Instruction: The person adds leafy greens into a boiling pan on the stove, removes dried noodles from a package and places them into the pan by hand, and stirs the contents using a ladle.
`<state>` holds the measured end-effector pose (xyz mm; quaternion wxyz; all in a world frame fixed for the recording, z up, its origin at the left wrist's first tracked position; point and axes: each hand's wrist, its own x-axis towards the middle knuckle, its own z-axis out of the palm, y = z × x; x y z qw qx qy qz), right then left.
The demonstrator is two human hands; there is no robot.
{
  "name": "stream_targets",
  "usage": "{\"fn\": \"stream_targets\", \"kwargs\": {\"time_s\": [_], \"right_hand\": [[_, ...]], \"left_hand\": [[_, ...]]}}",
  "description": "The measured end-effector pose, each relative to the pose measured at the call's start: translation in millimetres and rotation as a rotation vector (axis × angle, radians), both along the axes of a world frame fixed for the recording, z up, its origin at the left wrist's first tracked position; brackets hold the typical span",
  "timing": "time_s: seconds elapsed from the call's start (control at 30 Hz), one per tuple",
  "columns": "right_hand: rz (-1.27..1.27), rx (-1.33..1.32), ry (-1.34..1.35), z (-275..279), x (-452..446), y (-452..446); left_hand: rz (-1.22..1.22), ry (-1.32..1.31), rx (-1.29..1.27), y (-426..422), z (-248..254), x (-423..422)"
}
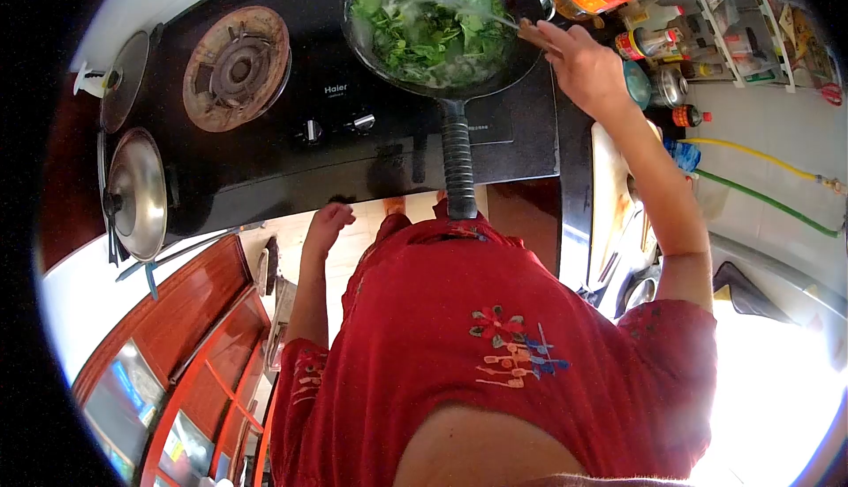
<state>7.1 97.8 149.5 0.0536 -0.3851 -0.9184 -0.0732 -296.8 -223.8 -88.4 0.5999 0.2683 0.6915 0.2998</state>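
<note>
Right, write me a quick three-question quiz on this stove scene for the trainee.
1. Which hand holds the wooden-handled utensil?
2. True or false: the left burner has a pot standing on it.
3. What is in the wok? A) noodles; B) leafy greens; C) sliced carrots.

Key: 1. The right hand. 2. False; no pot stands there. 3. B.
</note>
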Motion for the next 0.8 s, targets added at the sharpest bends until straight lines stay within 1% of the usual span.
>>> {"fn": "stream_targets", "kwargs": {"time_s": [0.1, 0.17, 0.2, 0.3, 0.4, 0.43, 0.53, 0.57, 0.67, 0.8], "right_hand": [[-0.055, -0.023, 0.056, 5.4, -0.2, 15.6], [-0.063, -0.008, 0.100, 6.0, 6.2, 27.7], [-0.116, -0.041, 0.075, 10.4, 9.7, 29.1], [-0.267, -0.169, 0.028, 37.6, 17.8, 30.3], [-0.320, -0.246, -0.041, 54.4, 36.3, 30.7], [-0.231, -0.235, -0.049, 46.9, 52.9, 38.9], [-0.447, -0.847, 0.081, 49.9, 67.4, 35.3], [-0.650, -1.043, 0.220, 54.4, 66.5, 22.3], [-0.771, -1.399, 0.567, 31.1, 72.8, 1.7], [-0.747, -1.614, 0.782, -1.7, 61.8, -17.9]], "left_hand": [[-0.041, -0.071, 0.165, 36.0, 49.7, 21.2], [-0.066, -0.196, 0.272, 56.0, 80.8, 37.8], [-0.077, -0.260, 0.327, 65.1, 95.0, 45.2], [-0.140, -0.309, 0.435, 87.3, 131.6, 63.8], [-0.291, -0.138, 0.670, 100.6, 166.6, 75.1], [-0.308, -0.048, 0.730, 103.5, 172.9, 79.7], [-0.432, 0.091, 0.797, 106.1, 179.8, 85.1], [-0.436, 0.092, 0.833, 107.9, 177.7, 88.2], [-0.525, 0.039, 0.621, 108.5, 183.9, 90.7], [-0.556, 0.052, 0.695, 107.6, 174.7, 95.5]]}}
